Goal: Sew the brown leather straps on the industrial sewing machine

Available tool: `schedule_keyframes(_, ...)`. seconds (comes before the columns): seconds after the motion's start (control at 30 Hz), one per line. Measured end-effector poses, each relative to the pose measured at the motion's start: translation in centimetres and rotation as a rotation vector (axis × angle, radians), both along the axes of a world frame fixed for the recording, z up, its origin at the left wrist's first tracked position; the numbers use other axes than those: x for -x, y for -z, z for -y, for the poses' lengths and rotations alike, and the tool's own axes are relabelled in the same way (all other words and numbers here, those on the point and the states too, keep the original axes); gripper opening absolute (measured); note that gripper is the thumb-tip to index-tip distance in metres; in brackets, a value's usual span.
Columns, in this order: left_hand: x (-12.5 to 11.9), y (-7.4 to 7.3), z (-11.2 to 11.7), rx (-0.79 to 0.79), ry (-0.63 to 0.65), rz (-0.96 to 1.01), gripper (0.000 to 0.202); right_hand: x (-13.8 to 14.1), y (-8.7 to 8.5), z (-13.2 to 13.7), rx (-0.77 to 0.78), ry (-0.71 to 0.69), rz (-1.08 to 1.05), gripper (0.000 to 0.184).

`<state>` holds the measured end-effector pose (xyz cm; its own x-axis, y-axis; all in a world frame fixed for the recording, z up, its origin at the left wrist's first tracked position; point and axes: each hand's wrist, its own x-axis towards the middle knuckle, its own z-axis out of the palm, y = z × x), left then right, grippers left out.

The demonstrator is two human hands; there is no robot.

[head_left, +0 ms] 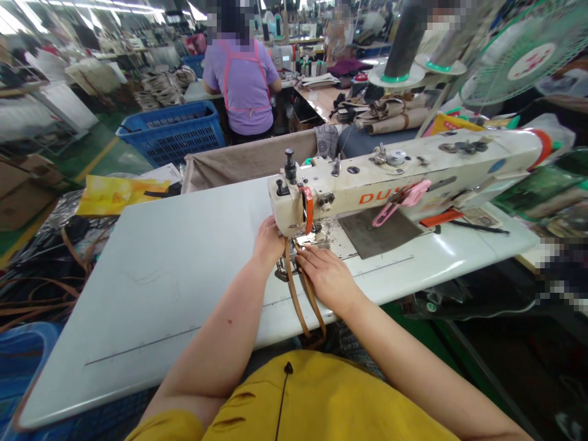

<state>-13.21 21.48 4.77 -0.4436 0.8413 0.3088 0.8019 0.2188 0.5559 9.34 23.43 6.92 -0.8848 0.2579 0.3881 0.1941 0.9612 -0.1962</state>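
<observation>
A narrow brown leather strap point(296, 300) hangs in a loop over the table's front edge, its two upper ends running up to the needle area of a white sewing machine point(340, 190). My right hand point(331, 282) lies with outstretched fingers over one run of the strap, the fingertips just in front of the presser foot point(309, 237). On the other side, my left hand point(269, 245) is at the left of the machine head, close to the strap's other run. Its fingers are mostly hidden behind the head, so their grip does not show.
The pale table point(184, 257) stretches left. A pink thread snipper point(402, 202) rests against the machine; a grey pad point(376, 234) lies beneath. Blue baskets point(174, 131), a green fan point(528, 58) and thread cones point(404, 43) stand around. A person in purple point(243, 79) sits ahead.
</observation>
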Motion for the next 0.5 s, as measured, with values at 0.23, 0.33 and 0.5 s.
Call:
schedule_keyframes(0.23,-0.20,0.16,0.31,-0.003,0.005,-0.018,0.024,-0.04,0.27,0.00,-0.015,0.015,-0.004,0.032)
schedule_keyframes(0.33,-0.24,0.13,0.36,-0.003,0.009,-0.019,0.025,-0.04,0.27,-0.03,-0.005,0.012,-0.012,0.032)
schedule_keyframes(0.5,-0.20,-0.09,0.28,0.000,0.017,-0.013,0.023,-0.08,0.38,-0.20,0.036,0.020,-0.057,0.030)
